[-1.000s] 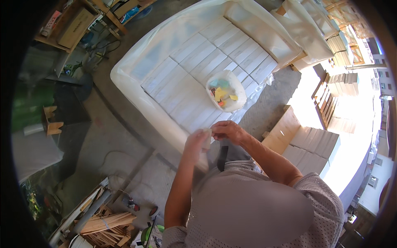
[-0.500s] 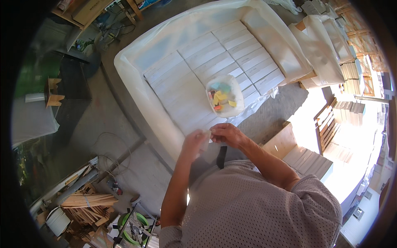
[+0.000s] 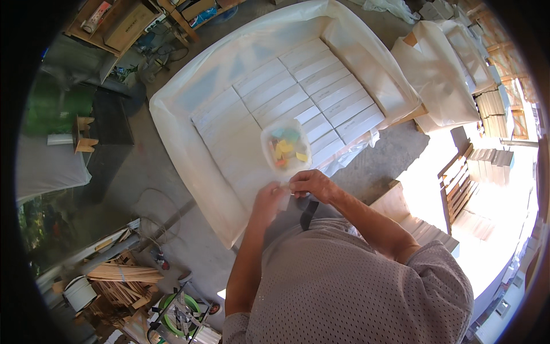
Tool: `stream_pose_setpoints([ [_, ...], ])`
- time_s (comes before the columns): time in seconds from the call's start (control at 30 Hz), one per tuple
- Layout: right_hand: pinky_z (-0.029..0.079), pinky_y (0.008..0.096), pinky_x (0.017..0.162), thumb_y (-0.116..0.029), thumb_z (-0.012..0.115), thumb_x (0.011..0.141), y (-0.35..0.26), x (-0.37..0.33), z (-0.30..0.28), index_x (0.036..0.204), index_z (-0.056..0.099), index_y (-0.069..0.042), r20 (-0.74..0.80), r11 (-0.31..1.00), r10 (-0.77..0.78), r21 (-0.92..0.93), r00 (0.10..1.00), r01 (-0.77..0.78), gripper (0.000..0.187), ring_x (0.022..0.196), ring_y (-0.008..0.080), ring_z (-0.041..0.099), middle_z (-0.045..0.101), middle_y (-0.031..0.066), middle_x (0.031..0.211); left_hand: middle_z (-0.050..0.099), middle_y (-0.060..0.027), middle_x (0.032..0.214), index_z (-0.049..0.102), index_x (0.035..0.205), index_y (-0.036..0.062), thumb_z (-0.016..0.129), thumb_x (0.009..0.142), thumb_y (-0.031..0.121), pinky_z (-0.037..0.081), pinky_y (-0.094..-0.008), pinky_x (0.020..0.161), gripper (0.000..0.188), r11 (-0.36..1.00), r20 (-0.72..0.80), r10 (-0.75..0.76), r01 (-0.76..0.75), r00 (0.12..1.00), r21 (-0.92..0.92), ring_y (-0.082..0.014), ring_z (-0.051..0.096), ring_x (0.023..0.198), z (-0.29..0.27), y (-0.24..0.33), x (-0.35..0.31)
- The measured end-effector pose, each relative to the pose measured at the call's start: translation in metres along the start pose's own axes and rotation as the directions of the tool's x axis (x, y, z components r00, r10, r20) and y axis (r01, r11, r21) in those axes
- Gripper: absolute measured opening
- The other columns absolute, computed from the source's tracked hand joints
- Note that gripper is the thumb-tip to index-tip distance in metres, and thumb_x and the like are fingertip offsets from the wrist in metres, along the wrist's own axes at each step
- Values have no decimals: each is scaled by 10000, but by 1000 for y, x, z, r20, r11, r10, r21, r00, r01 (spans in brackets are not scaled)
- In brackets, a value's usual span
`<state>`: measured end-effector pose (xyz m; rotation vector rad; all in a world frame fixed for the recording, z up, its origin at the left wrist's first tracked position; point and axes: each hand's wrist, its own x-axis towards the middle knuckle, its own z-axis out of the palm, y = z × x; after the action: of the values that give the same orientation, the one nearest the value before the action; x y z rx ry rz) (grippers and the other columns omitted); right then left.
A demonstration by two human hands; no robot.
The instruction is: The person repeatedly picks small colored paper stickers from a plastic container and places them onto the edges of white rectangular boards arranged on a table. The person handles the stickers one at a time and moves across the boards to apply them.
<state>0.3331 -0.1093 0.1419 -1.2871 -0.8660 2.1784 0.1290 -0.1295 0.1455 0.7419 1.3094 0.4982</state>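
My left hand (image 3: pixel 268 202) and my right hand (image 3: pixel 313 185) meet in front of my waist, fingers pinched close together. Between them is a small pale, partly see-through piece, too blurred to name. Just beyond my hands a white plastic tub (image 3: pixel 267 150) rests on a layer of long white boxes (image 3: pixel 267 79). Inside the tub lie yellow pieces (image 3: pixel 283 147), some orange ones and something blue-green. The boxes sit in rows within a large crate lined with milky plastic film (image 3: pixel 182 135).
Film-covered stacks (image 3: pixel 429 74) stand at the far right, near a wooden pallet (image 3: pixel 456 180) in bright sunlight. At the lower left are bundled wood strips (image 3: pixel 123 274), a white bucket (image 3: pixel 80 295) and a green ring-shaped object (image 3: pixel 172 315). A cable (image 3: pixel 157 212) lies on the concrete floor.
The view has shifted, so the tub and boxes appear further left. My hands stay together at the small pale piece, with only slight finger movement.
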Motion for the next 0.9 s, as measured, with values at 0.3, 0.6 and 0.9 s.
stream_pose_setpoints([
  [0.3,456,251,644,-167,623,896,-9,-17,9,930,697,35,-64,996,-90,-4,994,90,218,717,118,593,679,72,802,562,22,734,632,904,93,631,918,213,393,-241,456,121,998,27,10,-12,1000,60,-59,499,586,1,20,-9],
  [0.6,467,264,646,-202,628,880,-8,-19,48,891,711,-10,-202,958,-185,-255,962,131,210,703,103,600,679,35,759,588,4,785,637,943,73,623,916,214,445,-269,505,144,992,106,30,-43,994,120,-87,546,660,-28,16,-13],
  [0.9,506,336,649,-283,699,839,20,-15,89,865,695,-3,-376,767,-337,-642,863,19,281,625,176,607,654,92,682,561,-159,706,604,919,-28,615,910,244,456,-334,654,273,801,106,298,-309,949,513,-195,508,649,-40,2,-28],
])
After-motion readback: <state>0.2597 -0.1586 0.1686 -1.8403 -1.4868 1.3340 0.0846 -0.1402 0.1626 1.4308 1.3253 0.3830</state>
